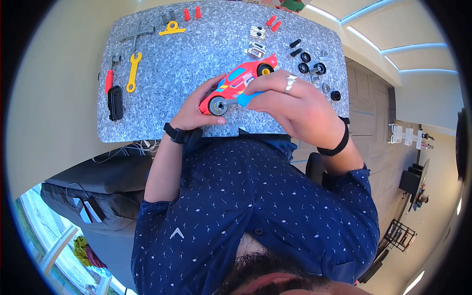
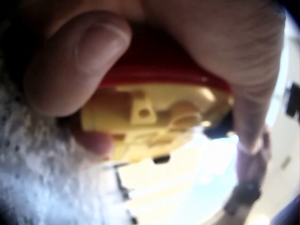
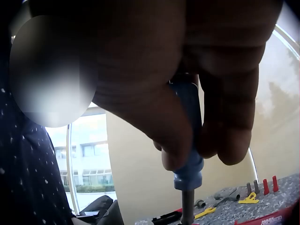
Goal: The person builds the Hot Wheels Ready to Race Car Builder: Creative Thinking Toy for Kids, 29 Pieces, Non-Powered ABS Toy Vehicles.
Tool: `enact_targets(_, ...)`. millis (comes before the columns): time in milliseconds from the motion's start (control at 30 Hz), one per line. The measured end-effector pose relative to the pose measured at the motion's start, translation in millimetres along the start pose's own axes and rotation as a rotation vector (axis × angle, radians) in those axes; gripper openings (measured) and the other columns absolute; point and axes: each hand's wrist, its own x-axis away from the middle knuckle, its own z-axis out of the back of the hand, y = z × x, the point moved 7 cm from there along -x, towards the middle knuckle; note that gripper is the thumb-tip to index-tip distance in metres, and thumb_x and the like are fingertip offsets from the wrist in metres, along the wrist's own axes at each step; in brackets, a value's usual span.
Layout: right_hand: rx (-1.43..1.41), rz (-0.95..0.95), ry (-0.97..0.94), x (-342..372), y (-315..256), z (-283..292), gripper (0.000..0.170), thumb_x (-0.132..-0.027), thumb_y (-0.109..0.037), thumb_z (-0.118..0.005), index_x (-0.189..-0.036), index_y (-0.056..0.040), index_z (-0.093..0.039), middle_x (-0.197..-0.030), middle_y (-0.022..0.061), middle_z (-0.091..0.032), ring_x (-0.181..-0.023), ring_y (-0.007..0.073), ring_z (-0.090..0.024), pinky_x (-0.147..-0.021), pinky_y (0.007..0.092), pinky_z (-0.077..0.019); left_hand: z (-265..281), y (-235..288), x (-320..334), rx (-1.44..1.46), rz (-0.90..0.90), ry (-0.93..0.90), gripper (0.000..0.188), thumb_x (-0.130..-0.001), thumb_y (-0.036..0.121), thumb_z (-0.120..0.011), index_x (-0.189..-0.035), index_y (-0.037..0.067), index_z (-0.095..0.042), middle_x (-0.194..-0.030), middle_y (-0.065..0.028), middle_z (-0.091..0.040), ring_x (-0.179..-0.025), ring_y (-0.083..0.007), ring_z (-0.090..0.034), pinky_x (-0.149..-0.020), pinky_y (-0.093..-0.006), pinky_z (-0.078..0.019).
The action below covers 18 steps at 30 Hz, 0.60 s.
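Note:
A red toy car (image 1: pixel 251 67) with a light blue window stands tilted over the table's near half in the head view. My left hand (image 1: pixel 193 106) grips its front end, thumb near the front wheel (image 1: pixel 217 105). In the left wrist view the car's yellow underside (image 2: pixel 154 105) shows between the fingers. My right hand (image 1: pixel 302 104) holds a toy screwdriver by its blue handle (image 3: pixel 189 171), fingers wrapped about it. The grey shaft (image 1: pixel 229 102) points at the hub of that front wheel. The rear wheel (image 1: pixel 265 70) has a yellow hub.
On the speckled grey table (image 1: pixel 206 39), a yellow wrench (image 1: pixel 132 73), a red-handled tool (image 1: pixel 108 81) and a black case (image 1: pixel 115 103) lie left. A yellow clamp-like piece (image 1: pixel 172 29) and red pegs (image 1: pixel 187 14) sit far back. Black wheels (image 1: pixel 303 67) and small parts lie right.

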Motion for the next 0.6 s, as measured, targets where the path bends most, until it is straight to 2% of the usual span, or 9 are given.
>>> enact_targets(133, 0.099, 0.072, -0.113, -16, -11, -12, 0.017, -0.088, -0.008, -0.077, -0.104, -0.0061, -0.072, -0.114, 0.0095, -0.073, -0.105, 0.0309, -0.073, -0.089, 0.0393, -0.0606, -2, 4, 1, -0.012, -0.002, 0.001, 0.127, -0.065, 0.029, -0.107, -0.169, 0.002, -0.038, -0.162, -0.0149, -0.052, -0.148, -0.0243, -0.053, -0.124, -0.0421, -0.0421)
enact_targets(233, 0.245, 0.136, -0.216, -25, -23, -11, 0.021, -0.089, -0.012, -0.075, -0.108, -0.0066, -0.069, -0.114, 0.0097, -0.070, -0.103, 0.0288, -0.073, -0.084, 0.0388, -0.0617, -1, 2, 0, -0.003, 0.009, -0.009, 0.128, -0.065, 0.028, -0.107, -0.169, 0.003, -0.037, -0.162, -0.0146, -0.052, -0.148, -0.0242, -0.053, -0.124, -0.0422, -0.0422)
enact_targets(300, 0.354, -0.008, -0.384, -31, -21, -21, 0.019, -0.092, -0.010, -0.071, -0.110, -0.0059, -0.068, -0.111, 0.0108, -0.068, -0.097, 0.0292, -0.074, -0.075, 0.0411, -0.0616, -1, 1, 0, -0.019, -0.008, -0.012, 0.129, -0.064, 0.029, -0.107, -0.169, 0.003, -0.037, -0.163, -0.0147, -0.052, -0.148, -0.0242, -0.052, -0.124, -0.0423, -0.0424)
enact_targets(367, 0.366, -0.064, -0.369, -34, -20, -26, 0.019, -0.094, -0.012, -0.069, -0.111, -0.0055, -0.066, -0.108, 0.0121, -0.067, -0.092, 0.0298, -0.074, -0.069, 0.0426, -0.0614, 1, -2, 1, -0.068, -0.062, -0.007, 0.129, -0.065, 0.029, -0.107, -0.169, 0.003, -0.037, -0.163, -0.0148, -0.052, -0.149, -0.0243, -0.052, -0.124, -0.0425, -0.0426)
enact_targets(433, 0.280, -0.016, -0.173, -37, -20, -25, 0.021, -0.095, -0.016, -0.070, -0.112, -0.0053, -0.064, -0.104, 0.0135, -0.067, -0.087, 0.0307, -0.075, -0.066, 0.0434, -0.0610, 1, -9, -1, -0.031, -0.015, -0.036, 0.129, -0.065, 0.031, -0.107, -0.169, 0.002, -0.037, -0.163, -0.0151, -0.051, -0.150, -0.0246, -0.051, -0.124, -0.0428, -0.0422)
enact_targets(533, 0.202, 0.155, -0.165, -37, -24, -22, 0.023, -0.097, -0.019, -0.070, -0.113, -0.0050, -0.061, -0.103, 0.0147, -0.065, -0.086, 0.0309, -0.075, -0.064, 0.0420, -0.0606, -1, -5, -2, -0.049, 0.083, -0.037, 0.128, -0.066, 0.032, -0.107, -0.168, 0.001, -0.036, -0.164, -0.0155, -0.051, -0.151, -0.0249, -0.050, -0.125, -0.0431, -0.0414)
enact_targets(567, 0.249, 0.110, -0.225, -36, -19, -25, 0.023, -0.097, -0.018, -0.069, -0.114, -0.0052, -0.061, -0.104, 0.0147, -0.065, -0.086, 0.0309, -0.075, -0.064, 0.0416, -0.0606, -2, -2, -2, -0.067, 0.121, -0.034, 0.127, -0.067, 0.032, -0.106, -0.168, 0.000, -0.036, -0.164, -0.0155, -0.051, -0.151, -0.0250, -0.050, -0.125, -0.0432, -0.0410)
enact_targets(600, 0.297, 0.062, -0.283, -34, -15, -28, 0.023, -0.097, -0.017, -0.069, -0.115, -0.0053, -0.061, -0.105, 0.0147, -0.064, -0.086, 0.0309, -0.075, -0.064, 0.0412, -0.0606, -1, -1, 0, -0.068, 0.084, -0.020, 0.127, -0.067, 0.032, -0.106, -0.168, 0.000, -0.036, -0.164, -0.0155, -0.051, -0.151, -0.0250, -0.050, -0.126, -0.0432, -0.0409)
